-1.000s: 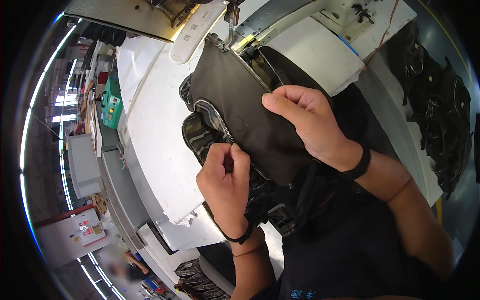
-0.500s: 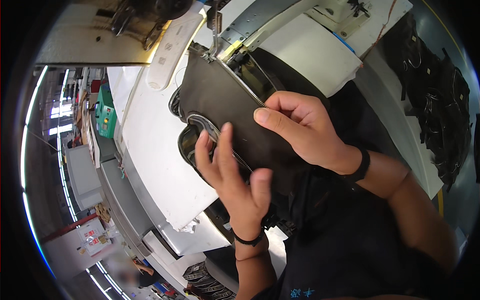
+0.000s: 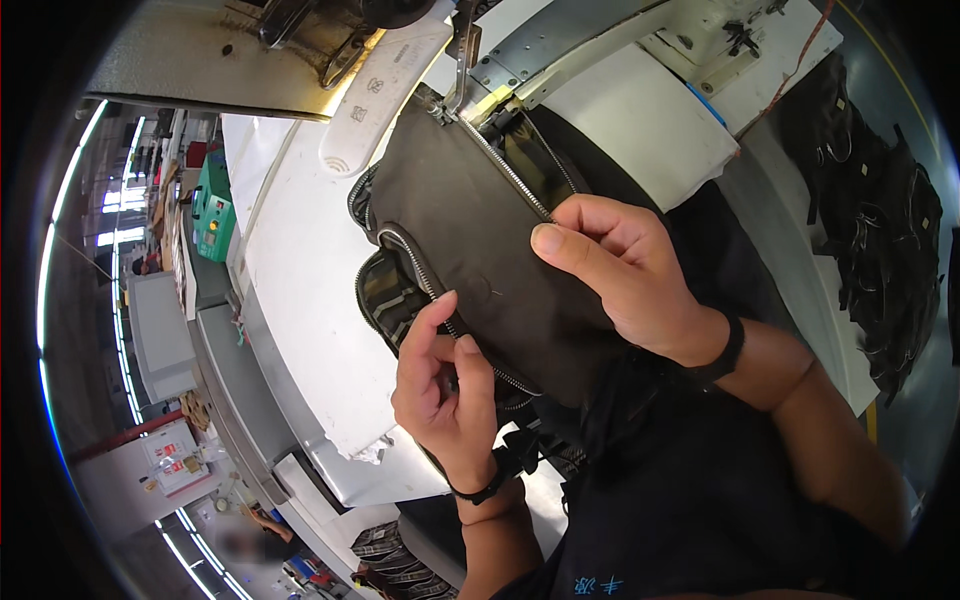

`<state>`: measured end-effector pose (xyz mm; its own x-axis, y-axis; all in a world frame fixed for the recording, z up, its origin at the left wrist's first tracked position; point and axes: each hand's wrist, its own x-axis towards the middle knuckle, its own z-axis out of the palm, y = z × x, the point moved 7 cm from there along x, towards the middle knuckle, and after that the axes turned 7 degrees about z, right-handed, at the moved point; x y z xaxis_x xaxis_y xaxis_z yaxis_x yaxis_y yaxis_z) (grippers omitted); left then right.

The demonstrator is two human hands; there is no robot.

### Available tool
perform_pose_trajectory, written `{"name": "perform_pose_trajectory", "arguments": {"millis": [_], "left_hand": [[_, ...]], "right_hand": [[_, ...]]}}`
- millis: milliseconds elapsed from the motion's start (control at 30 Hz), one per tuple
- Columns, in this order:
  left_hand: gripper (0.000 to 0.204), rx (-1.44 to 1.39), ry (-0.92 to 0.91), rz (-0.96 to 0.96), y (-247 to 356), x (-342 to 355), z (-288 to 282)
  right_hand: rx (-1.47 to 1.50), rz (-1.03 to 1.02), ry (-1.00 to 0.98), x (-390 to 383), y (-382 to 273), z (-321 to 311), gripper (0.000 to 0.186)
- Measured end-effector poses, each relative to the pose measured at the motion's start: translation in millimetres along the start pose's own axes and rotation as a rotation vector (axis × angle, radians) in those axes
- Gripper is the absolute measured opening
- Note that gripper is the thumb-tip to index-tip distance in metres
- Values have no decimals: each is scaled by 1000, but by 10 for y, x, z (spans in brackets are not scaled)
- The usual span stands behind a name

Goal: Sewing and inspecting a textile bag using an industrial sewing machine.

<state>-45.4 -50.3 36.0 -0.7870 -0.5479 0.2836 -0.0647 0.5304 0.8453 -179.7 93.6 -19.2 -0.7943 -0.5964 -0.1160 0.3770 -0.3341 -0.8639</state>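
A dark olive fabric bag panel [image 3: 470,220] with silver zippers lies on the white sewing machine table [image 3: 300,290], its top edge under the presser foot [image 3: 462,60]. My right hand [image 3: 620,270] grips the panel's right side, thumb on top beside the straight zipper [image 3: 510,170]. My left hand [image 3: 445,395] pinches the lower curved zipper edge [image 3: 420,280], where a camouflage lining [image 3: 385,295] shows underneath.
The sewing machine head [image 3: 270,50] hangs over the table's far end. A pile of dark bags [image 3: 880,240] lies at the right. A green box [image 3: 212,210] stands on a bench at the left. A black strap with buckle [image 3: 525,450] hangs near my lap.
The view has drawn closer to the needle. My left hand went from pinching to flat on the panel, and now pinches the zipper edge again. My right hand kept its hold.
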Motion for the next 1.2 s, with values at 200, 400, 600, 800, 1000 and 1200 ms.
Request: {"name": "perform_pose_trajectory", "arguments": {"millis": [200,400,600,800,1000,1200], "left_hand": [[31,16,14,72,-21,-1,-50],[27,50,-16,85,-45,-9,-38],[26,79,-30,114,-62,30,11],[25,87,42,132,-129,135,50],[20,109,81,173,-196,324,88],[26,98,91,175,-285,540,68]], "right_hand": [[-13,25,17,-18,22,21,22],[-15,-40,49,9,26,-18,24],[-28,-53,37,66,13,-39,23],[-2,-61,46,245,50,-20,27],[15,-46,34,439,75,7,32],[16,-85,18,635,50,43,23]]}}
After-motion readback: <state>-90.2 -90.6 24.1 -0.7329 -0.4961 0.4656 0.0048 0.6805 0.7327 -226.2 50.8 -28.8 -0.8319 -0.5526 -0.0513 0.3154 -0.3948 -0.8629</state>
